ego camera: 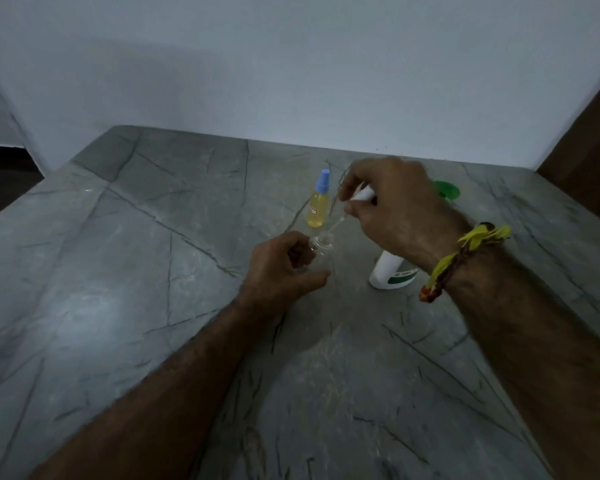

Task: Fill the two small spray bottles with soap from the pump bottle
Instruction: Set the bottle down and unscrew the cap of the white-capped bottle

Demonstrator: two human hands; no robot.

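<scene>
My left hand (281, 271) grips a small clear spray bottle (317, 247) that stands on the grey stone counter (153, 271) with its mouth open. My right hand (395, 209) pinches a white spray head (364, 195) just above it; its thin dip tube (336, 225) slants down to the bottle's mouth. Behind them stands a second small spray bottle (317, 206), full of yellow liquid and closed with a blue cap. The white pump bottle (390, 271) with a green label stands to the right, its top hidden behind my right wrist.
A green round object (445, 190) lies on the counter behind my right hand, partly hidden. A white wall runs along the back of the counter, and a brown surface (589, 133) stands at the far right. The counter's left edge drops to a dark floor.
</scene>
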